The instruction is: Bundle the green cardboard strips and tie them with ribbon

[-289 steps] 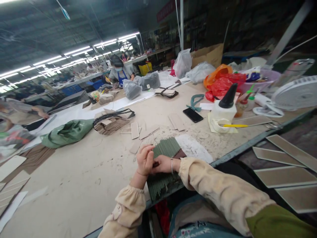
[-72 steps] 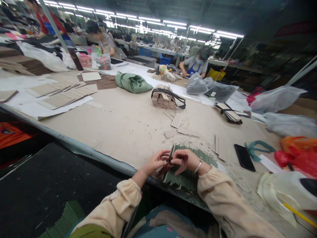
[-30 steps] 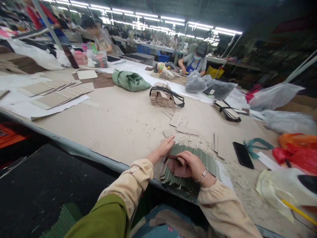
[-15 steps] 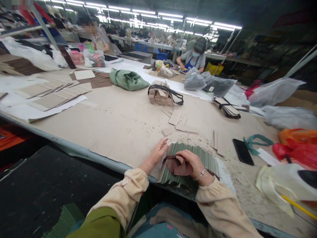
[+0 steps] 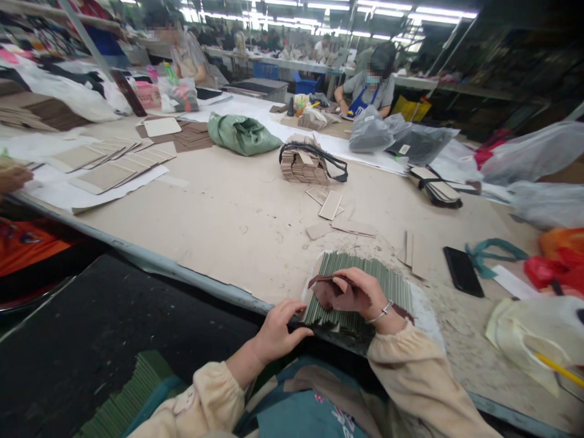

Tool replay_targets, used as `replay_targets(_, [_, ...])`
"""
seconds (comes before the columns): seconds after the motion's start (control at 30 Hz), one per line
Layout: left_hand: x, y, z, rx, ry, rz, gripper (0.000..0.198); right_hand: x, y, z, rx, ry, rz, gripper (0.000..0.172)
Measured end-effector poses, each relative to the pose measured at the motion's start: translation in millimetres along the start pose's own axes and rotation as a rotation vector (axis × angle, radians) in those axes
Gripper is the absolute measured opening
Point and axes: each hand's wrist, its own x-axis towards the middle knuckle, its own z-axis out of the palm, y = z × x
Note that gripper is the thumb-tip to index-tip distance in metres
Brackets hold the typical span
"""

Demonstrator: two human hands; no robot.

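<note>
A row of thin green strips (image 5: 387,277), packed edge to edge, lies near the table's front edge. My right hand (image 5: 365,292), with a bracelet at the wrist, is closed on a limp brown piece of material (image 5: 335,296) over the row; it looks folded, and whether it is fabric or leather I cannot tell. At the row's left front corner is my left hand (image 5: 283,328), thumb and fingers apart, with nothing seen in it. Its fingertips are close to the end strips; whether they touch is unclear.
Behind the strips lie loose beige pieces (image 5: 331,205) and a strapped bundle (image 5: 303,167). A phone (image 5: 462,272) and a teal band (image 5: 495,252) are to the right. A green bag (image 5: 244,134) sits farther back. Another person's hand (image 5: 13,176) shows at the left edge.
My left hand has drawn back toward the table's front edge, down from the strips' far left corner. My right hand still holds the brown piece. Another person's hand has appeared at far left.
</note>
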Motion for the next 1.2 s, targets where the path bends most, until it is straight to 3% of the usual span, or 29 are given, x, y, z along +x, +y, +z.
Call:
replay_targets(0.2, [-11.8, -3.5, 1.7, 0.084, 0.062, 0.069, 0.013, -3.4, 0.0, 1.7, 0.023, 0.022, 0.029, 0.017])
replay_targets(0.3, [-14.7, -0.1, 0.4, 0.089, 0.07, 0.05, 0.016, -3.2, -0.3, 3.5, 0.013, 0.043, 0.036, 0.016])
replay_targets(0.43, [-6.9, 10.4, 0.4, 0.081, 0.048, -0.1, 0.03, -2.3, -4.0, 3.6, 0.04, 0.046, 0.01, 0.017])
replay_targets(0.53, [0.3, 17.3, 1.5, 0.088, 0.018, -0.126, 0.022, -2.5, -9.6, 1.8, 0.068, 0.023, 0.005, 0.016])
replay_targets(0.9, [-6.0, 19.9, -6.3, 0.143, -0.006, -0.088, 0.008, -9.8, -16.8, 5.1, 0.084, -0.018, 0.008, 0.015])
replay_targets(1.2, [-17.1, 30.8, -11.2, 0.285, -0.02, 0.07, 0.01, -11.5, -17.1, 7.4, 0.072, 0.014, 0.01, 0.015])
